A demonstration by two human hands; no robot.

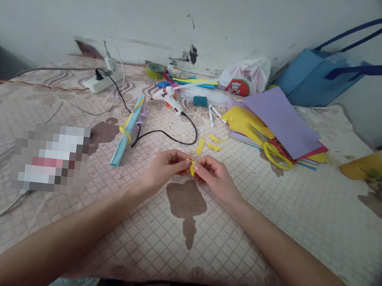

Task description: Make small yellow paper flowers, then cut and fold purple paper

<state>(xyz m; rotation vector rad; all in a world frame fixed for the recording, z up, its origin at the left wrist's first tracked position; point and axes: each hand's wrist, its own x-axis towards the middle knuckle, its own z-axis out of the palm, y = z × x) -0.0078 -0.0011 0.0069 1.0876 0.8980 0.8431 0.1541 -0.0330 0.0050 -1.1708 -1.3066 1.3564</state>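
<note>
Between my two hands, above the patterned tablecloth, is a small yellow paper piece (192, 168) that comes to a point at the bottom. The fingertips of my left hand (171, 164) pinch it from one side. From the other side my right hand (213, 175) pinches it with thumb and fingers. Just beyond the hands lie several yellow paper scraps (200, 146). To the left rests a light blue rolled paper stick (128, 132) with yellow and purple curled strips on it.
A white glue gun (170, 100) with a black cord lies behind the hands. Yellow-handled scissors (276, 156) rest on coloured paper sheets (282, 120) at right. Further out are a power strip (103, 81), a blue bag (317, 79), a plastic bag (248, 74) and a yellow drink cup (373, 166).
</note>
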